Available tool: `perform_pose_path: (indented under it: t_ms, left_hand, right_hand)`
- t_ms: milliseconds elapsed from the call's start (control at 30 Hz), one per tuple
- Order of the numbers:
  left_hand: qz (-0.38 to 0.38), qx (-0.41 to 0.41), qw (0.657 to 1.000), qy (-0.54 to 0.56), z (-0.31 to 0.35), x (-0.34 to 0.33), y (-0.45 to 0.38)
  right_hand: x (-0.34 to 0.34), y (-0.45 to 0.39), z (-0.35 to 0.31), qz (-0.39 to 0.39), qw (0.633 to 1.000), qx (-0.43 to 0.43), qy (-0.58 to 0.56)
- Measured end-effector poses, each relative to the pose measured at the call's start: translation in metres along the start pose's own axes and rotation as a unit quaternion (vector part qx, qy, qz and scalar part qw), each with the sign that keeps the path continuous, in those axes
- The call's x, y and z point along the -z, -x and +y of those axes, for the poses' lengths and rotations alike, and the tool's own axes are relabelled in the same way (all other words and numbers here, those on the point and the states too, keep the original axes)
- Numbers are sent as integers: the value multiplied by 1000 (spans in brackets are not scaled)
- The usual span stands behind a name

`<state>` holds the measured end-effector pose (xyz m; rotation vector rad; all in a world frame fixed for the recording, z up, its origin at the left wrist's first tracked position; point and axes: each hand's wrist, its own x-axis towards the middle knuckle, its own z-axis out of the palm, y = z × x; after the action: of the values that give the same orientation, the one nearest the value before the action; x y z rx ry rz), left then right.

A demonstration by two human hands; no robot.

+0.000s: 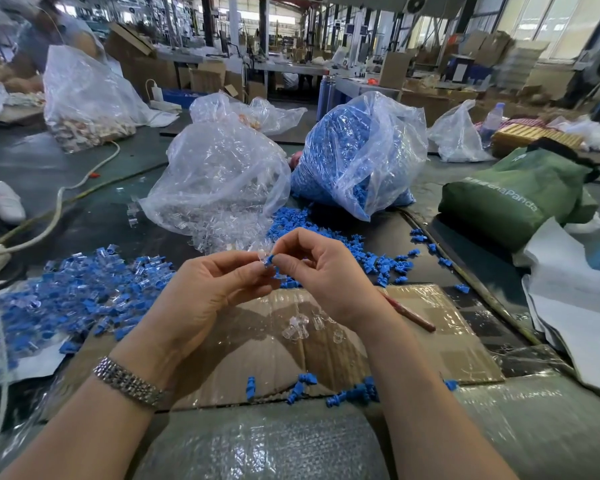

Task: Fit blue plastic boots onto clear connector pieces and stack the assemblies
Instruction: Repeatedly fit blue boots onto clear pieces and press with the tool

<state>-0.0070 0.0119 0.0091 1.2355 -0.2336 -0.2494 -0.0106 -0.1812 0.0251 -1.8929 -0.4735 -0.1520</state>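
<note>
A blue boot (270, 260) meets a clear connector (263, 255) in the air above the cardboard sheet (430, 341) at the table's near edge. The right hand (326, 275) pinches the boot in its grip, and the left hand (208, 289) pinches the connector. Finished assemblies (77, 292) lie heaped toward the table's left edge, and loose clear connectors (297, 327) rest on the cardboard beneath the hands.

Bare forearms; silver link bracelet (129, 382) on left wrist.
</note>
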Motion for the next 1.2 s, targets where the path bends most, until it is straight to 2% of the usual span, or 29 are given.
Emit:
perform_pose_path:
  t_ms: [267,467,567,633,667,733,767,833,1000,1200]
  left_hand:
    - [31,-25,998,-41,-2,0,0]
    - [26,-16,998,-50,-2,1,0]
    - [29,1,999,-19,-1,2,-1]
    - [43,3,999,10,-1,2,-2]
    - [49,0,999,21,-2,1,-3]
    - [56,-4,998,26,-2,2,-3]
    - [58,-4,998,23,-2,2,-4]
    - [61,-3,998,20,-2,2,-5]
    - [62,2,998,28,-3,5,-6]
    - [66,15,997,39,-1,6,-4]
  right_hand:
    - [-2,1,1,-15,998,11,62]
    - [0,1,0,-30,997,-6,71]
    - [14,2,-1,29,995,-43,83]
    - [30,4,5,103,964,-117,214]
    - [39,7,8,119,929,-179,300]
    - [51,16,14,82,858,-312,400]
    - [53,19,16,47,835,-356,417]
    - [54,23,16,-5,811,-392,434]
    - [45,23,9,-4,806,-370,462]
    - [43,17,17,32,829,-372,415]
